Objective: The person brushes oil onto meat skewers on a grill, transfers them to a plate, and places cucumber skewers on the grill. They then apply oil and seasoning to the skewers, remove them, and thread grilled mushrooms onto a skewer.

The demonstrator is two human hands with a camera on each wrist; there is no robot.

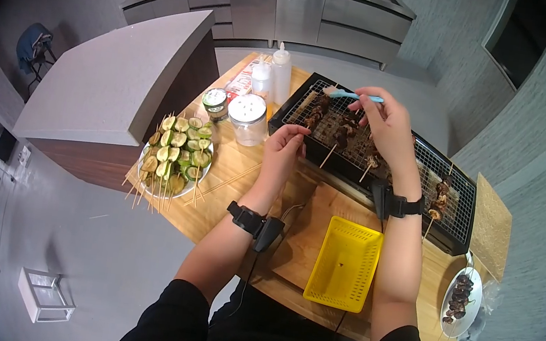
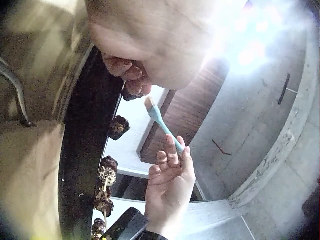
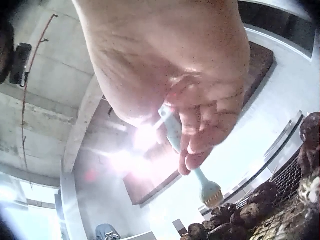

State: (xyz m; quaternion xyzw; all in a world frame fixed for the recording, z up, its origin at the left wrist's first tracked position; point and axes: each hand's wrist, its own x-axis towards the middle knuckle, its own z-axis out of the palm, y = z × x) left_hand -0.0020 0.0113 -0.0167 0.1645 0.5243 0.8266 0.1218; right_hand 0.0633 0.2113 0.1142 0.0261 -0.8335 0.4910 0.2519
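Note:
My right hand [image 1: 389, 127] pinches a light blue basting brush [image 1: 358, 96], its bristles over the dark meat of the leftmost skewer [image 1: 318, 112] on the black grill [image 1: 320, 156]. In the right wrist view, the brush head [image 3: 211, 194] is just above dark meat pieces [image 3: 227, 220]. At the grill's near left edge, my left hand [image 1: 282, 154] pinches the end of that skewer between thumb and fingers. In the left wrist view, the left fingers [image 2: 131, 75] are curled in, the stick hidden. More meat skewers [image 1: 343, 133] lie across the mesh to the right.
Near me is a yellow basket [image 1: 344, 266]. Left stand a plate of zucchini skewers [image 1: 178, 157], a shaker jar [image 1: 249, 113], a green-labelled jar [image 1: 215, 102] and squeeze bottles [image 1: 281, 73]. A white plate [image 1: 467, 320] with dark meat skewers lies right, beside a tan board [image 1: 492, 227].

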